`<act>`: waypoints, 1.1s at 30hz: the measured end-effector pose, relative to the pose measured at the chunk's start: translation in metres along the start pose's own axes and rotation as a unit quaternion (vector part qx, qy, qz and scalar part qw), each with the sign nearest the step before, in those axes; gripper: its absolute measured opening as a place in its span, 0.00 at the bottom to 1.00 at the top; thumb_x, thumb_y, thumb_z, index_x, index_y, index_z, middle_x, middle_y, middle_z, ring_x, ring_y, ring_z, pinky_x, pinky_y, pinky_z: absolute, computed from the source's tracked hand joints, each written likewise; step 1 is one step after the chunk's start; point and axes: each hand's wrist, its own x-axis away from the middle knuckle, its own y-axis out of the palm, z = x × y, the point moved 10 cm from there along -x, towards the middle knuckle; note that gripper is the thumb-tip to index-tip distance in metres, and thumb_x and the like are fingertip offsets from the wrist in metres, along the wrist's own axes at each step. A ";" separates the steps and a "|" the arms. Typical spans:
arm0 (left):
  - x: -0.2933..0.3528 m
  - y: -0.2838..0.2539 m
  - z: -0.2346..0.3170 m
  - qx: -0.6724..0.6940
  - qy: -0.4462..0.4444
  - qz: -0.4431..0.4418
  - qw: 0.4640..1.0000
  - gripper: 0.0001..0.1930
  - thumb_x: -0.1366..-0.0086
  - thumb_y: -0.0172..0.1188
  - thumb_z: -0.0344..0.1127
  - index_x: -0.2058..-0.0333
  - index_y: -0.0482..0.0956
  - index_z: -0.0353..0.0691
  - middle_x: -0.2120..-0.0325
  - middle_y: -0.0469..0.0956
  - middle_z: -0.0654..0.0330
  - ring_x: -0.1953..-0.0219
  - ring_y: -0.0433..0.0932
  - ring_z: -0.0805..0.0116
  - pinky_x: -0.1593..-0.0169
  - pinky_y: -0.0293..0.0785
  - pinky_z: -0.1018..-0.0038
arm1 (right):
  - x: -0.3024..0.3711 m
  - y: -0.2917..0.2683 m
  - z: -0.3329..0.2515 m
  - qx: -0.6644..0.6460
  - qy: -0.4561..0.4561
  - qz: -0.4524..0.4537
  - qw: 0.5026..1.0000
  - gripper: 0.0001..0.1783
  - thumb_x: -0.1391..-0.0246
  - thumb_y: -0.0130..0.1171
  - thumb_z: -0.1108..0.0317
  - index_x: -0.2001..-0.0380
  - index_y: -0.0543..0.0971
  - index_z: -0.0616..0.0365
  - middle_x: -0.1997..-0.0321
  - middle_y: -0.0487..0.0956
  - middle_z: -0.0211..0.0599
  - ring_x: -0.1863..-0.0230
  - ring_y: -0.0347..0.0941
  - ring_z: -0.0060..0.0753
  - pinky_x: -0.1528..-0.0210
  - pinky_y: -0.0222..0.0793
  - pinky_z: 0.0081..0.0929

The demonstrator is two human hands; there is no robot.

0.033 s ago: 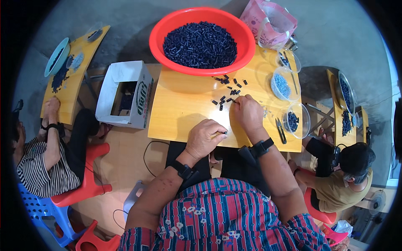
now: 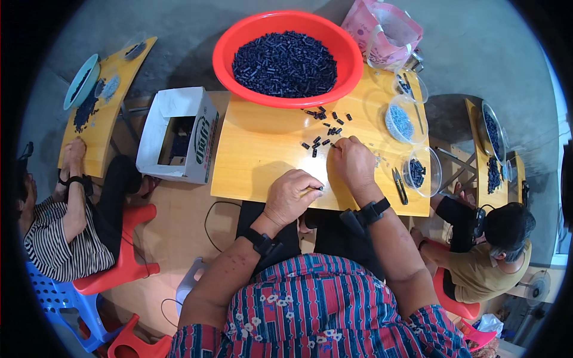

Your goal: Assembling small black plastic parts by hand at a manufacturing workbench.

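Observation:
My left hand [image 2: 292, 194] is closed near the table's front edge, with thumb and finger pinching a small black cylindrical piece [image 2: 321, 188]; only its end shows. Further in and to the right, my right hand [image 2: 354, 162] reaches forward with the fingers drawn together. Its fingertips meet a small black piece [image 2: 334, 145] at the edge of a loose scatter. Several more such black pieces [image 2: 332, 131] lie on the yellow wooden table [image 2: 250, 161]. Behind them stands a red basin [image 2: 224, 71] heaped with the same dark pieces.
Along the right side are a bowl of small pale-blue parts [image 2: 400, 123], a clear tub of black pieces [image 2: 418, 173] and thread snips [image 2: 400, 186]. A pink bag [image 2: 382, 39] stands behind. Left is a white carton [image 2: 173, 134]. Co-workers sit at tables on both sides.

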 end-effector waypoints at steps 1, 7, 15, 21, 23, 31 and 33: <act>0.001 0.000 -0.001 -0.002 0.001 0.000 1.000 0.04 0.49 0.68 0.30 0.73 0.83 0.39 0.72 0.81 0.57 0.66 0.79 0.54 0.60 0.77 0.65 | 0.004 -0.004 -0.002 -0.001 0.000 0.001 1.000 0.08 0.48 0.59 0.64 0.71 0.84 0.52 0.67 0.81 0.40 0.67 0.80 0.49 0.64 0.76 0.43; -0.001 -0.003 -0.006 0.054 -0.040 0.021 0.997 0.05 0.44 0.68 0.30 0.69 0.83 0.40 0.70 0.82 0.59 0.65 0.82 0.61 0.60 0.77 0.70 | 0.036 -0.008 0.010 -0.174 0.016 -0.040 0.984 0.10 0.47 0.60 0.63 0.70 0.83 0.58 0.68 0.81 0.49 0.65 0.80 0.52 0.60 0.76 0.43; 0.017 0.009 -0.013 0.162 -0.149 0.062 0.974 0.05 0.38 0.65 0.27 0.63 0.83 0.34 0.69 0.84 0.61 0.66 0.81 0.75 0.57 0.77 0.77 | 0.080 -0.021 0.007 -0.366 0.035 -0.120 0.922 0.09 0.50 0.65 0.71 0.65 0.84 0.62 0.68 0.82 0.45 0.68 0.80 0.38 0.62 0.76 0.30; 0.046 0.032 -0.007 0.214 -0.196 0.013 0.957 0.06 0.35 0.64 0.28 0.60 0.82 0.34 0.66 0.83 0.64 0.62 0.79 0.80 0.56 0.77 0.80 | 0.101 -0.039 -0.006 -0.329 -0.029 -0.150 0.932 0.08 0.49 0.63 0.71 0.66 0.83 0.61 0.69 0.81 0.44 0.68 0.80 0.40 0.62 0.75 0.31; 0.052 0.031 -0.002 0.237 -0.181 0.032 0.954 0.06 0.37 0.65 0.26 0.61 0.82 0.33 0.69 0.83 0.65 0.67 0.77 0.81 0.61 0.76 0.82 | 0.109 -0.041 -0.010 -0.333 -0.044 -0.157 0.929 0.07 0.49 0.62 0.71 0.66 0.83 0.61 0.69 0.81 0.45 0.68 0.80 0.41 0.62 0.75 0.32; 0.070 0.030 0.007 0.274 -0.191 0.017 0.942 0.05 0.35 0.63 0.26 0.61 0.81 0.34 0.70 0.81 0.65 0.67 0.77 0.81 0.61 0.76 0.82 | 0.132 -0.059 -0.040 -0.250 -0.219 -0.114 0.936 0.05 0.50 0.59 0.70 0.68 0.80 0.58 0.68 0.79 0.46 0.64 0.77 0.54 0.58 0.74 0.42; 0.075 0.030 0.009 0.278 -0.194 0.013 0.941 0.05 0.35 0.63 0.26 0.60 0.81 0.34 0.69 0.81 0.65 0.67 0.78 0.81 0.61 0.76 0.82 | 0.139 -0.066 -0.046 -0.251 -0.242 -0.100 0.932 0.06 0.51 0.61 0.73 0.68 0.80 0.59 0.69 0.79 0.45 0.66 0.78 0.50 0.62 0.75 0.38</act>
